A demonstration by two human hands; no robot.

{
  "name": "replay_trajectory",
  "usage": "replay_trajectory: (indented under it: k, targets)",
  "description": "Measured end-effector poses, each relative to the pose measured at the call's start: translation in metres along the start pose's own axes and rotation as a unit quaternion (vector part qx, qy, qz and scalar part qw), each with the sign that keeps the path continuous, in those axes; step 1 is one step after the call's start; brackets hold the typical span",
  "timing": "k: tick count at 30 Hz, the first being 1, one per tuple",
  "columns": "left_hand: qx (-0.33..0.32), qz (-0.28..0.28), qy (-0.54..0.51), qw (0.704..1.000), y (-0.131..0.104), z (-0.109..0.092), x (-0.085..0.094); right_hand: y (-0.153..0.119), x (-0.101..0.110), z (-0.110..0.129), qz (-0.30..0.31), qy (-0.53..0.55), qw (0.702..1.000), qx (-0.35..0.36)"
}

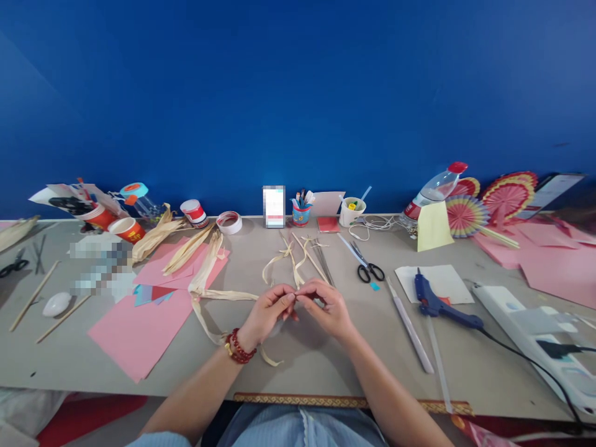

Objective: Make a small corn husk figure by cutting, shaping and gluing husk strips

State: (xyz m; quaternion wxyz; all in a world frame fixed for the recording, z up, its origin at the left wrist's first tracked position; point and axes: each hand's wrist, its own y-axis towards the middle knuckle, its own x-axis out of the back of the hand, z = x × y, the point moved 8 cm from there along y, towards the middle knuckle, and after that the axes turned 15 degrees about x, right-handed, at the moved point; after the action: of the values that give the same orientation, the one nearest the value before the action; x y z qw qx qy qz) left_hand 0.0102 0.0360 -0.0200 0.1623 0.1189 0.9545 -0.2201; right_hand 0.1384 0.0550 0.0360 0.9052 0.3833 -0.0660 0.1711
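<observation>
Head view: we are holding our left hand [274,307] and right hand [326,304] close together over the surface [310,369], thumb and fingers of each drawing in to a near-closed pinch, though we cannot tell what, if anything, they are gripping. Pale husk strips [297,273] are lying just beyond our fingertips, while scissors [365,266] and a blue glue gun [433,304] are resting to the right.

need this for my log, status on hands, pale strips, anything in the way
Left hand and right hand: fingertips meeting, anything held unclear. Pale strips left of and beyond hands. Scissors and glue gun off right, apart from hands.
</observation>
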Motion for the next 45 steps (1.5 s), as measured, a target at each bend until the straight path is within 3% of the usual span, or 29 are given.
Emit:
replay_trajectory:
  k: [6, 9, 15, 23, 30, 37, 42, 45]
  targets:
    - [-0.067, -0.051, 0.147, 0.985, -0.009, -0.019, -0.001, 0.0, 0.001, 0.0, 0.001, -0.027, 1.0, -0.005]
    - [-0.088, -0.06, 0.172, 0.979, -0.013, -0.027, -0.003, -0.002, 0.0, -0.001, 0.006, -0.02, 1.0, -0.017]
    - [-0.085, -0.042, 0.162, 0.982, -0.013, -0.026, -0.005, -0.003, -0.006, 0.0, 0.048, 0.01, 0.999, -0.013]
    - [-0.057, -0.014, 0.141, 0.988, -0.008, -0.018, -0.005, -0.003, -0.005, -0.002, 0.028, -0.006, 1.0, -0.009]
    - [-0.064, -0.037, 0.128, 0.989, -0.007, -0.016, 0.0, -0.005, -0.005, -0.007, 0.027, -0.003, 0.999, -0.023]
    - [-0.015, -0.005, 0.029, 0.999, -0.004, -0.007, 0.003, -0.002, -0.01, -0.002, 0.062, 0.034, 0.997, 0.023]
    - [0.046, 0.024, -0.024, 0.998, -0.001, 0.001, -0.001, -0.007, -0.012, -0.011, 0.07, 0.026, 0.997, -0.024]
    - [0.025, 0.019, 0.002, 1.0, 0.0, -0.001, -0.001, -0.008, -0.013, -0.013, 0.072, 0.02, 0.996, -0.046]
